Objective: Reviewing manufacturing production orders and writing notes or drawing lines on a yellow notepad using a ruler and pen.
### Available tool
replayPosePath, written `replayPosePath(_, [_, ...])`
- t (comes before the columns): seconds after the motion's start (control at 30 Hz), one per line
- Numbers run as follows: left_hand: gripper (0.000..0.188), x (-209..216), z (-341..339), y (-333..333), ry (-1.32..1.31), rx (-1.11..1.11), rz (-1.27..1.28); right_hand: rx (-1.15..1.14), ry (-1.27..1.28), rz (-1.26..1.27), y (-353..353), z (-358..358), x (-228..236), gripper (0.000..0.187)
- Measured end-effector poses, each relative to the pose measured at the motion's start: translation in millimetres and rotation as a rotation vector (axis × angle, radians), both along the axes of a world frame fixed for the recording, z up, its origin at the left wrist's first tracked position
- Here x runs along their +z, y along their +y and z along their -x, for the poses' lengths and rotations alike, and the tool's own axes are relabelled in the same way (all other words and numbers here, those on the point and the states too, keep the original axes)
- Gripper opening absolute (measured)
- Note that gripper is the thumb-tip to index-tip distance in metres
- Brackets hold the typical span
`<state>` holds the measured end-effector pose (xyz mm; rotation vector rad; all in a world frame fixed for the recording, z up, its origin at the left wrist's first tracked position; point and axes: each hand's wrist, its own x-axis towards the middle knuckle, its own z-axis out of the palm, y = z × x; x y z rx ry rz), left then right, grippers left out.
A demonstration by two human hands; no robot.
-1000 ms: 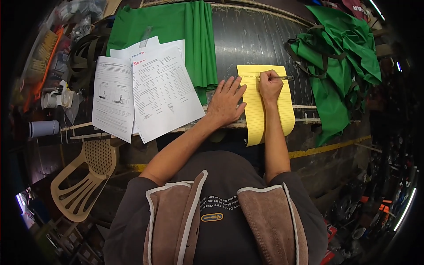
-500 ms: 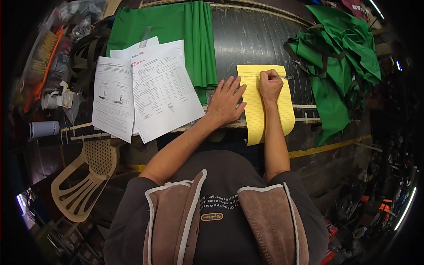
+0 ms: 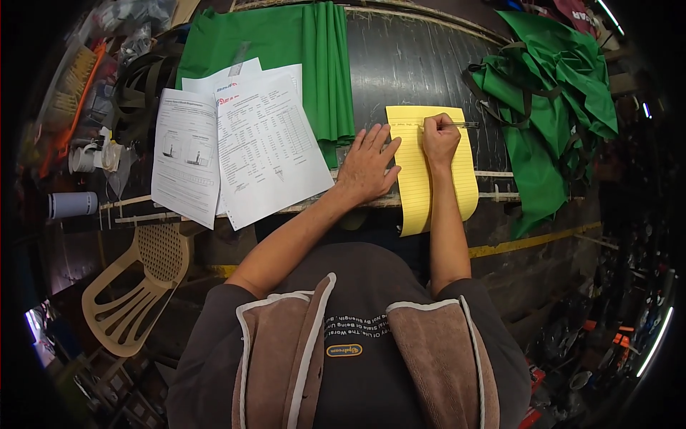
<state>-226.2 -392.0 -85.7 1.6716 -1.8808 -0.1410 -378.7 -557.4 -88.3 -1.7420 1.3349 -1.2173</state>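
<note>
From the head cam, the right hand (image 3: 441, 141) is pinching a pen (image 3: 463, 124) on the yellow pad (image 3: 414, 175), which is overhanging the table's (image 3: 400, 61) near edge. Left hand's (image 3: 366, 168) lying flat, gripping nothing. Writing's (image 3: 402, 125) only showing up top; visible lines below are sitting blank.

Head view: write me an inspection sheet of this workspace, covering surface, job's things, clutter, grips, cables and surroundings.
Surface: black tabletop, scuffed and scratched.
Job's things: yellow ruled pad, its lower end past the tabletop's near edge; pen at its upper part.
Clutter: printed white sheets partly over folded green fabric, left; crumpled green fabric, right.
Grips: left hand spread at the pad's left edge; right hand closed on the pen.
Cables: nothing seen that is clearly a cable.
Surroundings: tan plastic chair, left; yellow floor stripe, right.
</note>
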Motion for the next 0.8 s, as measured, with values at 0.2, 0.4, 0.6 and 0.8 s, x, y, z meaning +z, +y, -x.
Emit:
replayPosePath(0.2, [0.066, 0, 0, 0, -0.003, 0.005, 0.000, -0.014, -0.022, 0.023, -2, -1, -3, 0.016])
replayPosePath(0.4, [0.067, 1, 1, -1, -0.003, -0.004, -0.016, -0.010, -0.190, -0.048, -9, 5, -9, 0.013])
replayPosePath(0.6, [0.071, -3, 3, -2, -0.042, 0.036, -0.073, -0.068, -0.371, -0.159, 7, 68, 31, 0.025])
replayPosePath(0.8, [0.069, 0, 2, -2, 0.007, 0.030, -0.078, -0.301, 0.229, 0.154, 78, 161, 38, 0.037])
